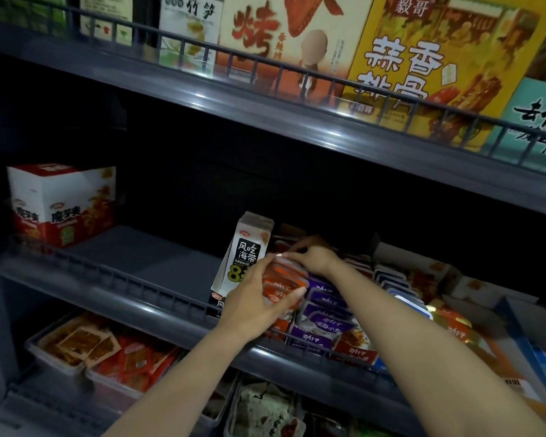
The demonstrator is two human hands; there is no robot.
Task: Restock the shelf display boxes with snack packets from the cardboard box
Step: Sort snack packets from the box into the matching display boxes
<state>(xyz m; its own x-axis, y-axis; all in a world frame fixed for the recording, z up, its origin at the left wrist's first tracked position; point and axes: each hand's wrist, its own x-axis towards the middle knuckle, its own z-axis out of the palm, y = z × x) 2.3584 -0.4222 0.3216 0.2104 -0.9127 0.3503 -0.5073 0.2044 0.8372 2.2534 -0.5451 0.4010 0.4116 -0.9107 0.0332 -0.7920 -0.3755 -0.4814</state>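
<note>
A stack of orange snack packets [282,279] sits in a display box on the middle shelf, right of the white box side with black lettering [245,263]. My left hand [259,298] grips the front of the stack, thumb on its near face. My right hand [309,255] pinches the packets' top edges from behind. Purple packets [322,313] fill the neighbouring display box to the right. The cardboard supply box is not in view.
A red and white carton [60,205] stands at the shelf's left, with bare shelf [145,257] between. Wire rail [123,279] runs along the shelf front. Large snack boxes [429,58] line the upper shelf. Trays of packets [108,351] lie below. More boxes [423,279] are right.
</note>
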